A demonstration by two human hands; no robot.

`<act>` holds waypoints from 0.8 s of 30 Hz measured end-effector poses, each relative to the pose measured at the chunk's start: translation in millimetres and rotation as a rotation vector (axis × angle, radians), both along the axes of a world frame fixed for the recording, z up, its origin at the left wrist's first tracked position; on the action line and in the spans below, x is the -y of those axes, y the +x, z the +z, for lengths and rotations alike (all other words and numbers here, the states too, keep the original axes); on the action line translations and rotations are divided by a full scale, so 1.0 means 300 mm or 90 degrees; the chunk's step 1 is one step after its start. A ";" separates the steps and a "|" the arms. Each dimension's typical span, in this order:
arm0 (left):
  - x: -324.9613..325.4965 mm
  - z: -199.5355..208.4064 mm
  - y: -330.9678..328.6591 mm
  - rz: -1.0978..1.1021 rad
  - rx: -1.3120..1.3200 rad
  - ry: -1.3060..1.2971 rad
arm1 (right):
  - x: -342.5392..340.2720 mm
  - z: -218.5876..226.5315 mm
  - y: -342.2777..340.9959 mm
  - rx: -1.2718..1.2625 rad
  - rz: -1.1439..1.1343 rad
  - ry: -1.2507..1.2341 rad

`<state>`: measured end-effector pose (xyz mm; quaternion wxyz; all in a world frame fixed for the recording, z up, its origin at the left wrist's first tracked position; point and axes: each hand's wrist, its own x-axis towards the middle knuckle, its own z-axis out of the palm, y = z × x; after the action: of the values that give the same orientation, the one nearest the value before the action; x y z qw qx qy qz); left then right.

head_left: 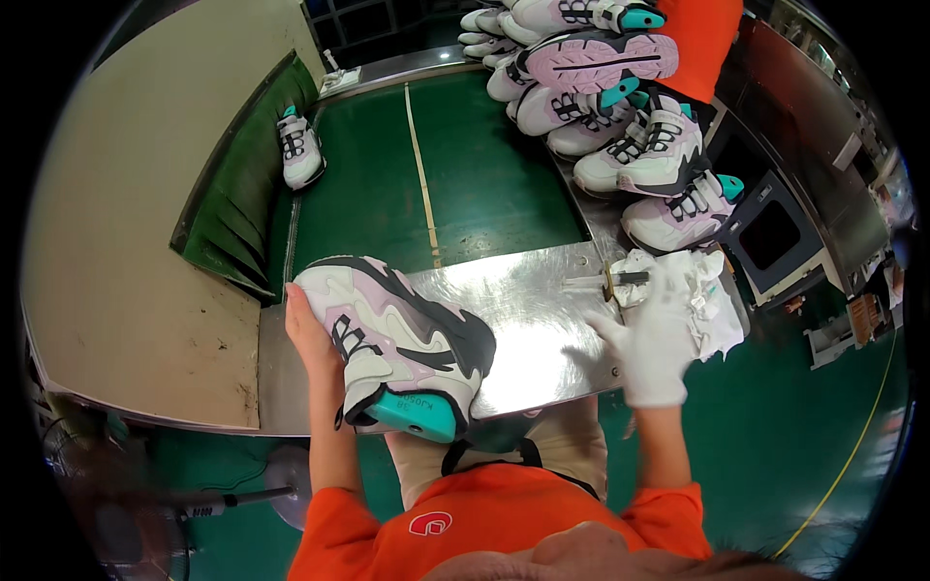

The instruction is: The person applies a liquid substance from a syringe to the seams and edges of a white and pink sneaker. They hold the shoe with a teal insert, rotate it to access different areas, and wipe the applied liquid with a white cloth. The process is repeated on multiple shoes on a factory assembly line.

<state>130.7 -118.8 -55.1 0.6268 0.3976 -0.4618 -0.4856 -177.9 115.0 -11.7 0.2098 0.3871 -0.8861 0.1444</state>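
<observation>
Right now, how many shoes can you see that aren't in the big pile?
2. One shoe is in the person's left hand; the other shoe is at the upper left, beside the green flap. More could be hidden behind that flap.

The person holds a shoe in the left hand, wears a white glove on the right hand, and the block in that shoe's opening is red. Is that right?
Not quite: the block is teal, not red, as the head view shows. The left hand does hold the shoe, and the right hand does wear a white glove.
</observation>
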 end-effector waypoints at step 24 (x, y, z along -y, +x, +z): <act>-0.009 -0.030 0.018 -0.023 -0.048 -0.013 | -0.043 -0.115 0.074 0.729 0.178 -0.271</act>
<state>136.1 -116.1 -63.9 0.6392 0.3640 -0.4498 -0.5066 -155.8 128.0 -46.2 -0.2468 0.3105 -0.7506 0.5284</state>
